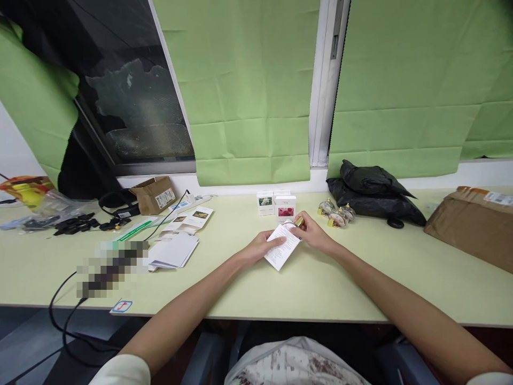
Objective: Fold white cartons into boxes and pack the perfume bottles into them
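Note:
Over the middle of the table, my left hand [260, 247] grips a small white box [279, 258] with printed text, its thumb lying across the front. The box is tilted, its upper end towards my right hand [315, 232]. That hand is closed on a gold-capped bottle [299, 221] at the box's upper end; most of the bottle is hidden by fingers and box. Just behind stand several white boxes with flower pictures, among them one with a pink picture [286, 201] and one with a white flower [265, 203]. Several gold-capped glass bottles [339, 218] lie to the right.
Flat white cartons [172, 251] lie at left, near a blurred-out dark object [114, 270] with cables. An open cardboard box [154, 195] and a power strip [196, 201] stand behind. Black plastic bags [372, 195] and a brown parcel [473, 227] are at right.

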Tool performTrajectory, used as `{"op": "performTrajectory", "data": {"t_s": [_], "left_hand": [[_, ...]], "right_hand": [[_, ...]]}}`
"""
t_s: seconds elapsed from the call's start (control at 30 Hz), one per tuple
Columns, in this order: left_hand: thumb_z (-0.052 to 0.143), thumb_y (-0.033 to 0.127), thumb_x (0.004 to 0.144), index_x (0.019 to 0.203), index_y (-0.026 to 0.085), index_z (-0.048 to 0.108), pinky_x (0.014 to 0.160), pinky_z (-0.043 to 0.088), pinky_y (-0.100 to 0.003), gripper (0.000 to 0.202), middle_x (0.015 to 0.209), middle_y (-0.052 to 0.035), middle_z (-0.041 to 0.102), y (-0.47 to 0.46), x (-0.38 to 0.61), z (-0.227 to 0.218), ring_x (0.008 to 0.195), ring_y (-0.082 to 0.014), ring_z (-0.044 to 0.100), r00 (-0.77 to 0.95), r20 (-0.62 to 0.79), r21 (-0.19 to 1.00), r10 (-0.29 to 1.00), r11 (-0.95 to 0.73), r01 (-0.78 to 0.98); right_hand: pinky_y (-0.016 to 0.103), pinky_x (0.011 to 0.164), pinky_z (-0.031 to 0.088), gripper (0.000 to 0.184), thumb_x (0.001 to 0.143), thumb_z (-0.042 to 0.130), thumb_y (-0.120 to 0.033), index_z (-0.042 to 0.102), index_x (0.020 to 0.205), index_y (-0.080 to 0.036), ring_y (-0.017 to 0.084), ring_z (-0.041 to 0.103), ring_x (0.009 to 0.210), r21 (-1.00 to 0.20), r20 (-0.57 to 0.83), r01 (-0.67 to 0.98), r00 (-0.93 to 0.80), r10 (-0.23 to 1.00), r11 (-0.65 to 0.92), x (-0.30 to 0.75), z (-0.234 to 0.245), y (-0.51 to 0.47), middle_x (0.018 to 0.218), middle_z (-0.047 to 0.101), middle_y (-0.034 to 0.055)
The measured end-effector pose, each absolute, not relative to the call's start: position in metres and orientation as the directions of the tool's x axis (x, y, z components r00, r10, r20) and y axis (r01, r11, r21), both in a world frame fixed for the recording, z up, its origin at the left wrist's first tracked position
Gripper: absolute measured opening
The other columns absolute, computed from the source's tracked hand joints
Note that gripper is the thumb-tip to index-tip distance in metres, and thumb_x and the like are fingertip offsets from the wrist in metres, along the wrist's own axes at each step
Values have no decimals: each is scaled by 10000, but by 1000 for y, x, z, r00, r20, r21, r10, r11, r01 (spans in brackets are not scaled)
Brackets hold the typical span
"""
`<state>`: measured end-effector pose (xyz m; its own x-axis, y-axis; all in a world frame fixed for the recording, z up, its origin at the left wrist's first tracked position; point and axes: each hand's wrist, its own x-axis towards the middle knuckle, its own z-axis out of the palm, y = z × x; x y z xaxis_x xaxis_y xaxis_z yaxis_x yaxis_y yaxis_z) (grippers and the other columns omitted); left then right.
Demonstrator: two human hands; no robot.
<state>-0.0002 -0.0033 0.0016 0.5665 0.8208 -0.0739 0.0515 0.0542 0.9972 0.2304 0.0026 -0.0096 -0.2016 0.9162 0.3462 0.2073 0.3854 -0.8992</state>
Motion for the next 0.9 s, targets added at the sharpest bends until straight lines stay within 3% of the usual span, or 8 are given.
{"op": "performTrajectory", "data": {"t_s": [0.6,0.9], "left_hand": [[844,546,779,1161,145,732,689,515,-256,565,1119,-125,777,-6,-1,7,863,-211,727,580,-63,996,812,15,87],[848,551,769,1154,132,741,721,509,-277,579,1119,-143,777,-4,-1,5,874,-223,730,571,-103,995,815,87,56]], "right_hand": [[273,582,366,362,881,685,-542,476,964,-259,156,481,649,-868,364,301,-157,918,395,229,-3,-4,719,504,-56],[297,647,407,356,944,570,-604,521,940,-251,174,526,717,-898,352,230,-132,926,374,228,-1,-4,781,552,-31]]}}
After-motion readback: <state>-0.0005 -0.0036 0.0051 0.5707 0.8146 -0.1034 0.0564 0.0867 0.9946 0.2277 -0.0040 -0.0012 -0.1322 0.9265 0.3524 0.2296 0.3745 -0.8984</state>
